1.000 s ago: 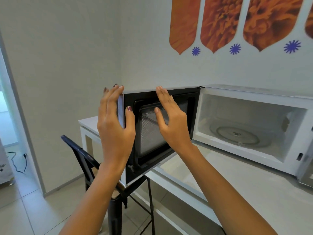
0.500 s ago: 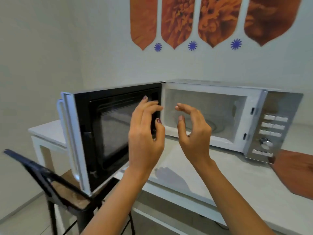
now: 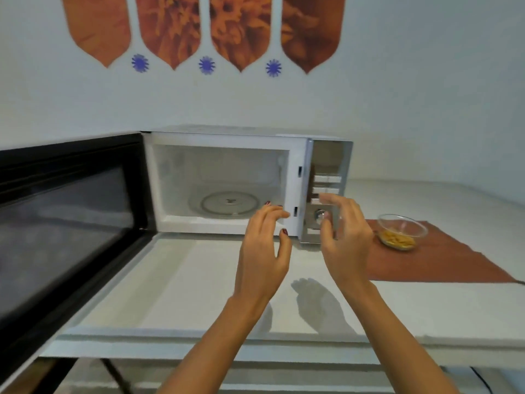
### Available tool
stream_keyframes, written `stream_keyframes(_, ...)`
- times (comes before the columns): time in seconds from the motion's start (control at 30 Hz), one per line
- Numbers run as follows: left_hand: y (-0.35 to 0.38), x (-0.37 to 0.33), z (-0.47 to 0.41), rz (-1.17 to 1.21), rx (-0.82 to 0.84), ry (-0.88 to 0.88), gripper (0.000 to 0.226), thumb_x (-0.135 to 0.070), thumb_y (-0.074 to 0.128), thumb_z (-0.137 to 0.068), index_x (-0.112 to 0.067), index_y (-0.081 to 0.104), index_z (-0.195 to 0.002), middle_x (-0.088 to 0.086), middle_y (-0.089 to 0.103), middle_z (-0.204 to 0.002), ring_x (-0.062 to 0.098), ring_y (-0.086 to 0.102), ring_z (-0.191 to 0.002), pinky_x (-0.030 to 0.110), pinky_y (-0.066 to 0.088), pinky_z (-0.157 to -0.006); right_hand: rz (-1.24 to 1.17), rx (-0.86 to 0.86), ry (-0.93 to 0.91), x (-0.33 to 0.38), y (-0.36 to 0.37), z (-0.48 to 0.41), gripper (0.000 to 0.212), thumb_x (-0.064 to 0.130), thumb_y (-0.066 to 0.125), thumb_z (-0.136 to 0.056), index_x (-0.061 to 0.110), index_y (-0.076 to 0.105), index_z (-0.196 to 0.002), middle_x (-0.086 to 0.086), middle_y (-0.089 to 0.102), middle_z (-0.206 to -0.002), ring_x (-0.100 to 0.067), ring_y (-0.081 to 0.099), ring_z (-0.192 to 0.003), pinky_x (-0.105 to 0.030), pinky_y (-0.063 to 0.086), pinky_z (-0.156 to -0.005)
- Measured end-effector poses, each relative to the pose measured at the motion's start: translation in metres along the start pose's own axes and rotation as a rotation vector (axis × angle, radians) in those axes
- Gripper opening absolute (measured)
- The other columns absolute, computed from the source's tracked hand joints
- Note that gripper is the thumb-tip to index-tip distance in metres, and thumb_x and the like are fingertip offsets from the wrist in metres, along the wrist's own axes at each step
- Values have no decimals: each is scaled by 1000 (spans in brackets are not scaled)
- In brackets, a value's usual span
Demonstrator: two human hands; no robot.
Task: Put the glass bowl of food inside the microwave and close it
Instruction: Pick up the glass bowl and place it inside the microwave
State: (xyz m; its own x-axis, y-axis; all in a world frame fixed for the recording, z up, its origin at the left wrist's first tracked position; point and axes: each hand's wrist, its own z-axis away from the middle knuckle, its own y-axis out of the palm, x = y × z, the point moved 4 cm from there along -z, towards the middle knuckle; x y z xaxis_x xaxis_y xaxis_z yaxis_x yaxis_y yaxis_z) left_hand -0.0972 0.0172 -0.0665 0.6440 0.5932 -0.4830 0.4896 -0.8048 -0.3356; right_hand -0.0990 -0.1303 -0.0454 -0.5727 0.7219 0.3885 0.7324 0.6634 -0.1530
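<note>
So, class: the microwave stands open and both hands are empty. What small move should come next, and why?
Probably reach both hands right to the glass bowl on the brown mat: the door is open, the turntable bare, and left hand and right hand hold nothing.

Pale wall (image 3: 426, 81) with orange petal decals (image 3: 170, 27); white counter (image 3: 199, 294), rust cloth (image 3: 426, 265)

We have one view only, from the head camera, so no second view shares any part of the scene. We look forward and slightly down at a white counter (image 3: 199, 280), close enough that the open microwave (image 3: 227, 155) fills the centre and its door (image 3: 65, 217) the left. Both forearms enter from the lower edge; the wall takes the top.
</note>
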Motion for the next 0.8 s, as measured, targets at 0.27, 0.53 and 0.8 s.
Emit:
stream_keyframes(0.27, 114, -28, -32, 315, 338, -52, 30, -25, 45, -101, -15, 56, -126, 0, 56, -129, 7, 54, -112, 16, 44, -96, 141, -164, 263, -99, -59, -10, 41, -17, 52, -78, 10, 65, -106, -6, 68, -104, -10, 61, -95, -6, 46, -82)
stream_keyframes(0.53, 228, -28, -52, 410, 605, -307, 33, -23, 37, -103, -16, 54, -131, 8, 63, -126, 20, 59, -110, 20, 43, -81, 374, 92, 647, -222, -80, -11, 63, -1, 68, -73, 20, 53, -131, -10, 56, -133, -24, 54, -119, -27, 40, -97)
stream_keyframes(0.8, 308, -18, -51, 808, 697, -863, 45, -42, 22, -104, -17, 59, -104, -4, 59, -99, 11, 60, -88, 25, 49, -78, 254, 229, 793, -263, -85, -12, 70, 21, 83, -71, 23, 51, -134, -7, 62, -130, -22, 61, -106, -35, 47, -94)
